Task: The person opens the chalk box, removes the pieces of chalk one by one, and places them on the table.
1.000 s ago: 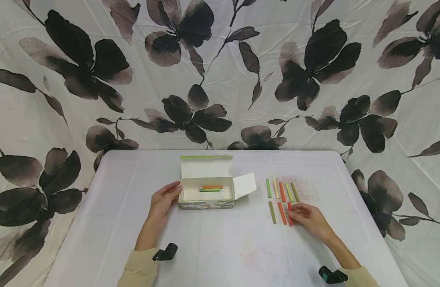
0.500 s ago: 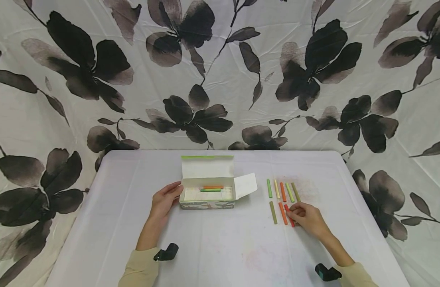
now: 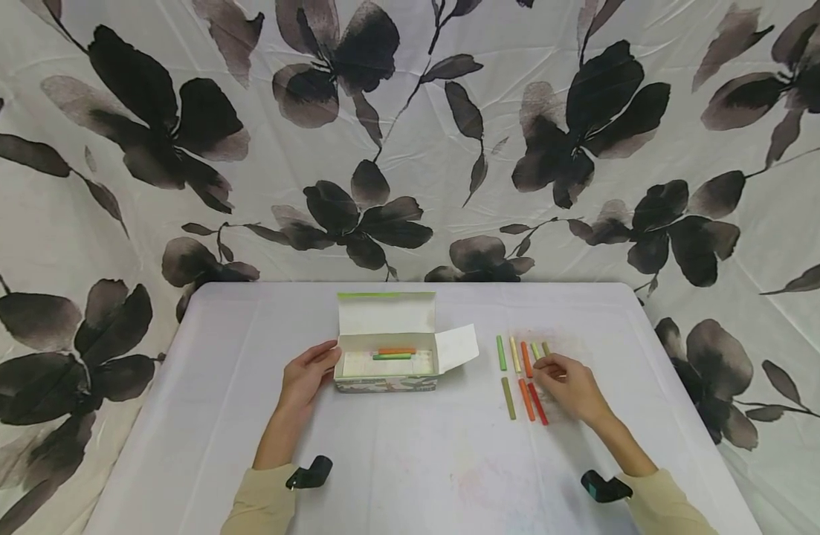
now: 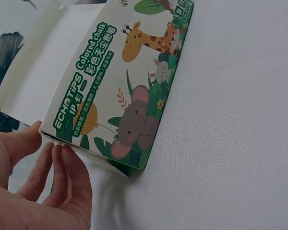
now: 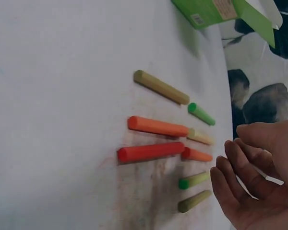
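Note:
The colored-chalk box (image 3: 386,384) lies with its lid raised, an orange chalk stick (image 3: 396,351) and a green chalk stick (image 3: 392,357) showing inside. At its left end my left hand (image 3: 307,377) grips the edge, thumb and fingertips on either side in the left wrist view. My right hand (image 3: 570,386) hovers by two rows of chalk, fingers loosely bent around nothing. Nearest it are a red chalk stick (image 5: 151,152), an orange chalk stick (image 5: 156,126) and an olive chalk stick (image 5: 161,87) in the front row. In the head view it partly covers the back row's right end.
The back row has a green stick (image 3: 501,353), a cream stick (image 3: 514,354) and an orange one (image 3: 526,359), among others. A white side flap (image 3: 457,347) sticks out from the box toward the chalk. Faint chalk smudges mark the white tablecloth (image 3: 476,475).
My right hand has let go of the red chalk stick and moved up and away from it. The red stick now slants, in line with the orange one beside it. My left hand stays put.

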`<state>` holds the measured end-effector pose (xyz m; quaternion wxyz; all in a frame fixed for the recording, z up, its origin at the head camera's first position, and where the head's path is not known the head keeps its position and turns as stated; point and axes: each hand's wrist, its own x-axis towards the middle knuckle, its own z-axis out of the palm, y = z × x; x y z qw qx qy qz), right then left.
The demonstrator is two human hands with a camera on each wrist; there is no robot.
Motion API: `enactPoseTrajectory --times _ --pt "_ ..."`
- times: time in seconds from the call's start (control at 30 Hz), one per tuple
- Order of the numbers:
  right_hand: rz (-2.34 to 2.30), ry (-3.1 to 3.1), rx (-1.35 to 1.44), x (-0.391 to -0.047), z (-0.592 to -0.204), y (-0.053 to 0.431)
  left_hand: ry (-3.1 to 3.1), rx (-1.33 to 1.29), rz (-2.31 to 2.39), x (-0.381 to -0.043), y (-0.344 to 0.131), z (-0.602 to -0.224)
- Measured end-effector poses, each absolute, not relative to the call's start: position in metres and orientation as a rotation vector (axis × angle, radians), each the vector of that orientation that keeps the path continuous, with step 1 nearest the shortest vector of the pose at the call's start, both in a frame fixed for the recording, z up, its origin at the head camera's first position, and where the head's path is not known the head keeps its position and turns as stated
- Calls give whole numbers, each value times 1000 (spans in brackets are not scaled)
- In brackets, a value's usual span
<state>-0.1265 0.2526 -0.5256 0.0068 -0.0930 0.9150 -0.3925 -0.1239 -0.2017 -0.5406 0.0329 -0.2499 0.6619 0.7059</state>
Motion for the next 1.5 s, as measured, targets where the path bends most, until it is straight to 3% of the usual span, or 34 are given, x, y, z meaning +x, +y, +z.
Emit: enactPoseTrajectory --times 0.93,1.5 --pt "-1401 2807 -537 -182 -472 176 2015 -756 2208 -124 -201 -544" --pt "-1438 2745 -754 -195 -475 113 2010 -762 2213 -123 -202 -542"
